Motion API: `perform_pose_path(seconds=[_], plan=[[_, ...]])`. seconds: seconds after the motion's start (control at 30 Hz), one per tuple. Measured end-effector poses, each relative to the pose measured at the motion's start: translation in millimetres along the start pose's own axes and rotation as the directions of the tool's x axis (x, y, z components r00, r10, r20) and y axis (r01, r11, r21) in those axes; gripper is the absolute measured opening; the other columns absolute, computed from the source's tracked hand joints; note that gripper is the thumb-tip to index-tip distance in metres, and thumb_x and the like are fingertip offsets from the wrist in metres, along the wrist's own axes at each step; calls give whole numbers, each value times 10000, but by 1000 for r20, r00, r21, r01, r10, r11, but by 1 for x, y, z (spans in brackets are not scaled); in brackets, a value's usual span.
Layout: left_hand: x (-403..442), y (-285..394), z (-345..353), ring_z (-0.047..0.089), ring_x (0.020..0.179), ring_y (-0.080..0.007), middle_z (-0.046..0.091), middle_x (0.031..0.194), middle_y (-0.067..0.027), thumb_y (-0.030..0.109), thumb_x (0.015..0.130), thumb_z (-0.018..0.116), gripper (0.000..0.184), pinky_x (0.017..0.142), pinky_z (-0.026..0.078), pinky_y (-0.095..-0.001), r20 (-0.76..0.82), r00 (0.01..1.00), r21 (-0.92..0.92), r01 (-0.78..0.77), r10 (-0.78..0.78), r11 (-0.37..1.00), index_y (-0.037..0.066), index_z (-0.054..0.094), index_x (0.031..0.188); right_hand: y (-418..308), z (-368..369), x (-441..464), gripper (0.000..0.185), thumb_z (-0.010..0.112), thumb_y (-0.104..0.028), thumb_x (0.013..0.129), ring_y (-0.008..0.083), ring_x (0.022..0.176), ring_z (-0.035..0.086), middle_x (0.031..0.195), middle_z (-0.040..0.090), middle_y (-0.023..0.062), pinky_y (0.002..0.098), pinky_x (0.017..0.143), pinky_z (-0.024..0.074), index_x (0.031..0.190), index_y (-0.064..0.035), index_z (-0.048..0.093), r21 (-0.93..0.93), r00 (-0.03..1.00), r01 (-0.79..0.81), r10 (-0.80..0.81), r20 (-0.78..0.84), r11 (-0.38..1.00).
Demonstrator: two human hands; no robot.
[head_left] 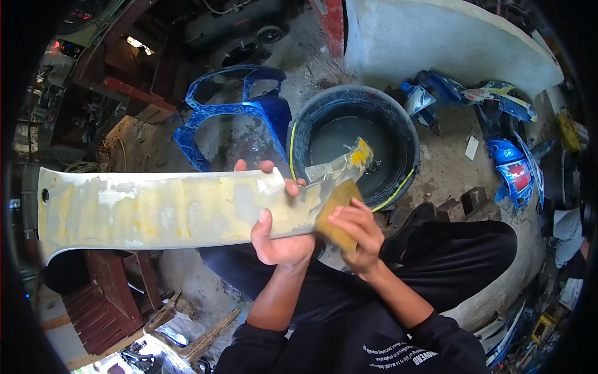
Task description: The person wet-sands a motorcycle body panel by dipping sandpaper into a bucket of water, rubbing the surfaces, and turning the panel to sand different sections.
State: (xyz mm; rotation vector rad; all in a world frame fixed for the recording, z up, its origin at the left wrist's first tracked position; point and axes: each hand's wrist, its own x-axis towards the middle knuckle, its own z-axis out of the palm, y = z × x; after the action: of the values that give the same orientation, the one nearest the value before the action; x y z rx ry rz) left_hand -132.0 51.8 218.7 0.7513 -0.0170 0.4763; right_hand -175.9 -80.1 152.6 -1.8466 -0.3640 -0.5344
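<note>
A long, curved panel (149, 209), patched in white, grey and yellow, lies across the view above my lap. It looks like a motorcycle body part, and its narrow far end reaches over a dark bucket (411, 134) of murky water. My left hand (280, 243) grips the panel from below near its middle, thumb on the near face and fingertips over the upper edge. In my right hand (358, 237) is a folded yellow-brown sheet of sandpaper (336, 215), pressed against the panel just right of my left hand.
A blue plastic fairing frame (274, 112) lies on the concrete floor left of the bucket. More blue body parts (514, 165) rest at the right, by a pale curved panel (436, 40). Wood pieces (218, 327) and a dark red wooden stand (112, 299) are at lower left.
</note>
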Motion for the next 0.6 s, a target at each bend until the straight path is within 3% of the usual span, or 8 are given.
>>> perform_pose_path(seconds=[0.1,0.17,0.2,0.23,0.37,0.43,0.5,0.6], plan=[[-2,-2,2,593,996,-257,470,1382,-189,302,884,537,798,985,467,-527,-16,1000,-18,22,-22,1000,67,260,1594,12,-4,-1,326,820,-91,777,270,1078,722,1054,751,75,504,1048,486,1101,-99,791,-29,999,28,-27,42,999],[-2,-3,3,593,993,-261,473,1381,-190,302,885,536,798,985,466,-529,-25,1000,21,-3,3,1000,69,258,1595,31,0,-1,328,836,-114,763,267,1082,722,1063,753,72,508,1055,484,1087,-102,792,-137,993,-103,94,-73,985],[0,-2,3,593,993,-261,473,1381,-190,302,885,536,798,985,466,-529,-24,1000,23,-11,12,1000,69,258,1595,14,0,5,261,750,-11,801,288,1045,734,1018,748,109,506,1055,499,1058,-51,779,-143,998,-32,24,-56,989],[1,0,2,593,994,-262,474,1383,-191,304,885,537,799,988,464,-530,-11,1000,-1,-4,4,1000,69,258,1596,3,0,4,318,832,-120,758,266,1077,726,1057,756,73,513,1056,492,1073,-103,791,-61,1000,-9,8,-14,998],[-2,-2,-4,590,1007,-266,473,1395,-193,294,890,538,799,1005,453,-533,-7,999,-78,42,-42,996,71,251,1601,-6,-5,4,314,822,-102,767,270,1067,730,1057,757,68,497,1048,507,1080,-99,791,2,993,77,-77,88,997],[-5,-4,-2,587,1014,-266,467,1402,-193,283,896,536,792,1015,447,-534,3,999,-61,34,-34,998,73,248,1603,14,1,12,318,814,-89,772,259,1068,734,1055,755,63,502,1049,514,1089,-96,792,-125,994,-88,80,-73,988],[-1,-1,-2,583,1021,-266,461,1409,-194,272,901,533,786,1025,442,-536,24,1000,-35,17,-16,999,75,246,1605,-2,-1,9,318,792,-66,783,273,1066,734,1061,754,78,513,1056,514,1100,-88,789,-143,998,-34,27,-51,989],[-3,3,-1,589,1004,-263,469,1401,-191,285,889,533,798,1009,450,-531,0,998,-81,59,-59,995,76,252,1606,-23,-11,4,338,787,-55,773,296,1094,721,1088,754,108,526,1059,514,1110,-77,782,11,987,92,-92,129,996]])
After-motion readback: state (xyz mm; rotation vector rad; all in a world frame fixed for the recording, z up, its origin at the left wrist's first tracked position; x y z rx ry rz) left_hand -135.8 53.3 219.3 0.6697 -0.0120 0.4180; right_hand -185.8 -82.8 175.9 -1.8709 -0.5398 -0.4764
